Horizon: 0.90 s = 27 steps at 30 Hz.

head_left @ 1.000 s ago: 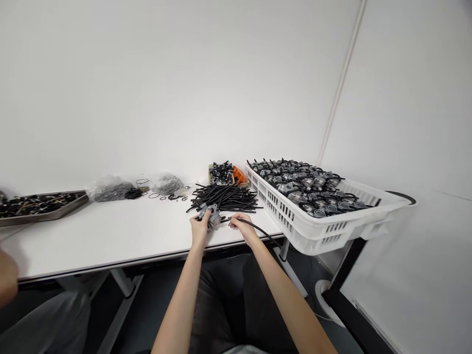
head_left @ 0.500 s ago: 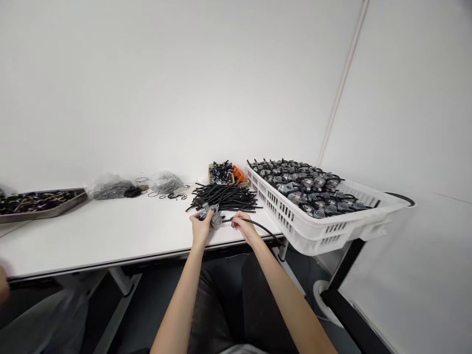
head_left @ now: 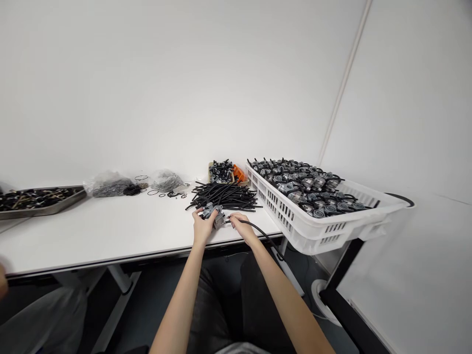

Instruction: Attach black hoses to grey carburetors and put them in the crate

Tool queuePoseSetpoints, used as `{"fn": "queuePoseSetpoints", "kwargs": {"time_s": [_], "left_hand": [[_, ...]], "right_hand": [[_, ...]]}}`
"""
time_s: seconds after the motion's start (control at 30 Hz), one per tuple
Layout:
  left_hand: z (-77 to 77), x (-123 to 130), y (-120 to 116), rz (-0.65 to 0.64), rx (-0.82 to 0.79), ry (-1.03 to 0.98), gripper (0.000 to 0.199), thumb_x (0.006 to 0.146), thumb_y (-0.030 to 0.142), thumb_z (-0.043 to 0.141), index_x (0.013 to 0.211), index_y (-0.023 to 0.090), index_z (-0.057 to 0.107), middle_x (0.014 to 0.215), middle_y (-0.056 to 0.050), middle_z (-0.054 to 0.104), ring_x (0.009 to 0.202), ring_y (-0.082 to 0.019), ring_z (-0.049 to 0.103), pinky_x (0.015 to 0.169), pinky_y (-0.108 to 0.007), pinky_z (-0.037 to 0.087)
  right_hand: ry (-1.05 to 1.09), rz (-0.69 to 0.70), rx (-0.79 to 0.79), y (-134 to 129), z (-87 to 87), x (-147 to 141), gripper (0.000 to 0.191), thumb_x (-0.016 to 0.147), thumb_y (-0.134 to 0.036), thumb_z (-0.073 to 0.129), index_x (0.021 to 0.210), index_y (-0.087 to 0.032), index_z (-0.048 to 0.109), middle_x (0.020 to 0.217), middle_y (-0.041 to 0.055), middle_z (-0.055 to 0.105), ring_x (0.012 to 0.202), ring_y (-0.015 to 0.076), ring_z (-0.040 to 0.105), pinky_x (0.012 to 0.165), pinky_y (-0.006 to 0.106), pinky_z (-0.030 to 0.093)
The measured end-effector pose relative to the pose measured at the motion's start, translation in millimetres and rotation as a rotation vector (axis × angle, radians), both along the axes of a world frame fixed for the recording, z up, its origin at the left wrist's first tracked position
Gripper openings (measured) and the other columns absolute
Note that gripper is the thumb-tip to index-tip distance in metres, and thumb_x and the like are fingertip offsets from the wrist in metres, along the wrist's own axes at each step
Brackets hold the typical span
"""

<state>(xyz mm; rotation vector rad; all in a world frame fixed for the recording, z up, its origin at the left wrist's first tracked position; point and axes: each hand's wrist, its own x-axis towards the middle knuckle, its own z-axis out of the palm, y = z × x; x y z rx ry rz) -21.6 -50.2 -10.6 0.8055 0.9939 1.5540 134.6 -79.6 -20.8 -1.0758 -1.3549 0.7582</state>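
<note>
My left hand [head_left: 202,227] is closed around a small carburetor [head_left: 214,212], a grey metal body with a clear part, just above the table's front edge. Between the fingers of my right hand [head_left: 240,226] is a thin black hose [head_left: 263,232]. One end of it points at the side of the carburetor; whether it is seated there I cannot tell. The other end curves down past the table edge. Right behind the carburetor lies a pile of cut black hoses [head_left: 230,196].
A white slotted crate [head_left: 295,228] full of carburetors with hoses stands at the right. Behind the pile are a bin of small black parts [head_left: 220,172] and an orange tray [head_left: 239,173]. Plastic bags [head_left: 110,184], loose rings and a metal tray [head_left: 55,209] lie leftward. Another person's hand [head_left: 3,282] shows at far left.
The carburetor has tilted a little in my left hand and shifted slightly right. My right hand has come closer to it, and the free hose end hangs lower.
</note>
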Motion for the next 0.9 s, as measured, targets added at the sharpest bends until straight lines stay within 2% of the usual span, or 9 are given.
{"fn": "queuePoseSetpoints", "kwargs": {"time_s": [0.07,0.13,0.27,0.37,0.47,0.57,0.7,0.77,0.9], "left_hand": [[0.9,0,-1,0.103,0.035,0.188,0.061,0.047,0.030,0.090,0.096,0.027,0.054,0.071,0.004,0.060,0.064,-0.016,0.057,0.069,-0.027,0.041],[2.3,1,-2,0.148,0.051,0.291,0.059,0.047,0.034,0.089,0.094,0.026,0.054,0.072,0.003,0.061,0.066,-0.017,0.058,0.070,-0.028,0.041],[5.1,2,-5,0.150,0.052,0.381,0.058,0.049,0.044,0.087,0.095,0.027,0.055,0.076,0.000,0.063,0.074,-0.020,0.060,0.072,-0.029,0.041],[6.0,2,-6,0.155,0.081,0.468,0.057,0.052,0.050,0.083,0.096,0.026,0.058,0.087,-0.004,0.065,0.084,-0.023,0.060,0.079,-0.032,0.041],[6.0,1,-6,0.129,0.104,0.566,0.056,0.059,0.055,0.077,0.101,0.024,0.058,0.098,-0.008,0.065,0.091,-0.025,0.060,0.082,-0.035,0.042],[6.2,1,-6,0.108,0.106,0.601,0.056,0.062,0.056,0.074,0.104,0.023,0.057,0.100,-0.009,0.066,0.092,-0.026,0.060,0.082,-0.036,0.043],[8.3,2,-8,0.115,0.123,0.657,0.053,0.064,0.056,0.071,0.104,0.023,0.056,0.103,-0.010,0.066,0.094,-0.026,0.060,0.084,-0.037,0.043],[9.6,2,-9,0.117,0.126,0.687,0.052,0.065,0.055,0.070,0.104,0.023,0.056,0.104,-0.010,0.066,0.095,-0.026,0.061,0.084,-0.036,0.043],[10.5,2,-10,0.111,0.139,0.720,0.054,0.066,0.055,0.069,0.106,0.022,0.055,0.107,-0.011,0.066,0.097,-0.026,0.060,0.085,-0.036,0.043]], "right_hand": [[-0.005,0.010,0.010,0,0.4,0,0.031,0.074,-0.028,0.050,0.044,-0.021,0.047,0.082,0.0033,0.062,0.070,0.0161,0.054,0.061,0.028,0.039],[-0.015,0.019,0.012,-1,1.3,0,0.030,0.074,-0.028,0.049,0.046,-0.020,0.049,0.090,0.0050,0.063,0.072,0.0163,0.054,0.062,0.028,0.041],[-0.071,0.050,0.018,-5,3.5,0,0.022,0.075,-0.024,0.047,0.057,-0.021,0.060,0.098,0.0053,0.066,0.079,0.0177,0.057,0.068,0.029,0.044],[-0.090,0.091,0.001,-5,3.6,0,0.022,0.076,-0.023,0.046,0.067,-0.022,0.066,0.105,0.0051,0.069,0.084,0.0193,0.060,0.074,0.031,0.046],[-0.066,0.168,-0.002,-2,1.3,1,0.024,0.078,-0.025,0.048,0.082,-0.021,0.071,0.111,0.0055,0.070,0.100,0.0232,0.061,0.087,0.036,0.046],[-0.057,0.263,-0.008,1,-2.2,2,0.027,0.079,-0.029,0.050,0.090,-0.018,0.072,0.111,0.0069,0.071,0.111,0.0259,0.059,0.096,0.040,0.042],[-0.099,0.253,-0.013,3,-5.2,3,0.030,0.081,-0.032,0.051,0.095,-0.017,0.072,0.114,0.0071,0.070,0.113,0.0260,0.059,0.101,0.041,0.039],[-0.120,0.242,0.001,2,-5.3,3,0.028,0.082,-0.032,0.051,0.094,-0.018,0.072,0.115,0.0068,0.070,0.113,0.0255,0.059,0.101,0.041,0.040],[-0.131,0.238,0.012,1,-5.0,4,0.027,0.084,-0.031,0.049,0.092,-0.020,0.071,0.104,0.0052,0.073,0.102,0.0238,0.064,0.094,0.040,0.046]]}}
